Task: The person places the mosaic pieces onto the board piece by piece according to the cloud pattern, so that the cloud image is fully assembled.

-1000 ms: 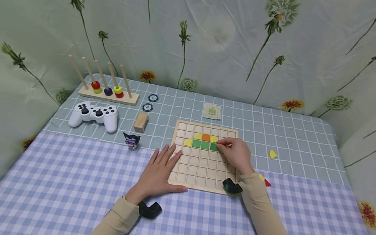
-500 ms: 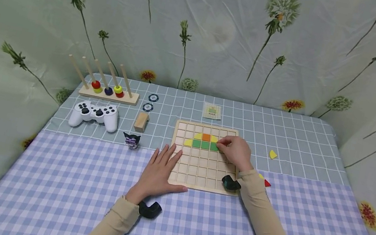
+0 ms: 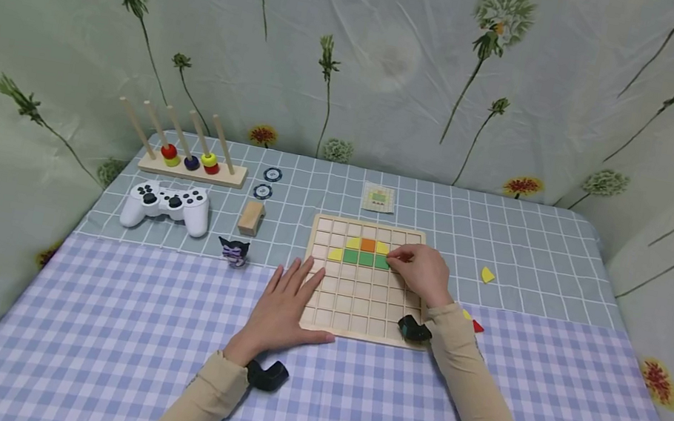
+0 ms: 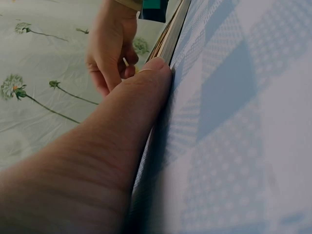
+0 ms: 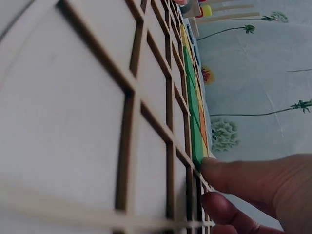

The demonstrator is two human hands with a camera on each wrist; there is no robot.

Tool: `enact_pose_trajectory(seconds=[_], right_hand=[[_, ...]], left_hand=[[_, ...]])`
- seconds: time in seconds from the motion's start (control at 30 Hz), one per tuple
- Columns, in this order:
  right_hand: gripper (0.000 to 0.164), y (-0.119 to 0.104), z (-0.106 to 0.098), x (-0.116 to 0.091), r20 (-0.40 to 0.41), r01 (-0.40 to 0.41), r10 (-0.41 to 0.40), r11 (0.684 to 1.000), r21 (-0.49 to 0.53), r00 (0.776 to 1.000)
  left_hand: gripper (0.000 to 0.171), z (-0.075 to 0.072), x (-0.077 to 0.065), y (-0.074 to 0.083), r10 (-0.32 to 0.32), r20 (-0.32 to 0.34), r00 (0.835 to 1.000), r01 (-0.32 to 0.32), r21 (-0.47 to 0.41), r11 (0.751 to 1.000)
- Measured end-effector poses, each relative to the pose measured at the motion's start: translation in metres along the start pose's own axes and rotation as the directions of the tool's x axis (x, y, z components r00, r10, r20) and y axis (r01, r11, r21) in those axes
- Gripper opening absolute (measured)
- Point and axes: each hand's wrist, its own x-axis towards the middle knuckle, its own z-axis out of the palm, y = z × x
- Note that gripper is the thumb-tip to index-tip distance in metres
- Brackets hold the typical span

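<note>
A wooden grid board (image 3: 350,326) lies on the cloth. Green tiles (image 3: 367,259) form a row in its upper cells, with a yellow tile (image 3: 336,254) at the left end. Above them an orange tile (image 3: 368,245) sits between yellow tiles. My right hand (image 3: 424,271) has thumb and index fingertip together at the row's right end; a sliver of a yellow tile (image 4: 136,71) shows there, mostly hidden by the fingers. In the right wrist view, the thumb is right at the last green tile (image 5: 196,139). My left hand (image 3: 282,310) rests spread over the board's lower left edge.
Right of the board lie a yellow quarter-round tile (image 3: 487,275) and, beside the sleeve, a red tile (image 3: 477,326). A pattern card (image 3: 378,198) lies behind. Leftward are a wooden block (image 3: 251,218), figurine (image 3: 233,251), white game controller (image 3: 167,205), two chips and a peg stand (image 3: 191,170).
The right wrist has shifted slightly left, while its fingertips stay at the same spot on the board. The left hand has kept its place; the head view has shifted very slightly.
</note>
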Motion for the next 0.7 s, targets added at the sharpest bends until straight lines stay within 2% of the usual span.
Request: enact_pose_trajectory(seconds=[0.23,0.43,0.57,0.7], right_hand=[[0.018,0.018,-0.023,-0.007,-0.054,0.042,-0.038,0.996,0.082,0.998],[0.021,0.046,-0.052,-0.016,-0.129,0.064,-0.055,0.995,0.072,0.99],[0.02,0.065,-0.067,-0.023,-0.155,0.023,-0.015,0.998,0.054,0.988],[0.019,0.08,-0.08,-0.029,-0.114,-0.025,0.025,1.0,0.003,0.993]], left_hand=[[0.109,0.001,0.0,-0.002,0.004,0.002,1.0,-0.004,0.01,1.0],[0.11,0.002,0.0,-0.002,-0.002,0.008,1.0,0.002,0.006,1.0],[0.11,0.002,0.0,-0.002,-0.002,0.007,1.0,0.002,0.004,1.0],[0.109,0.002,0.0,-0.002,-0.007,0.009,1.0,0.007,0.006,1.0]])
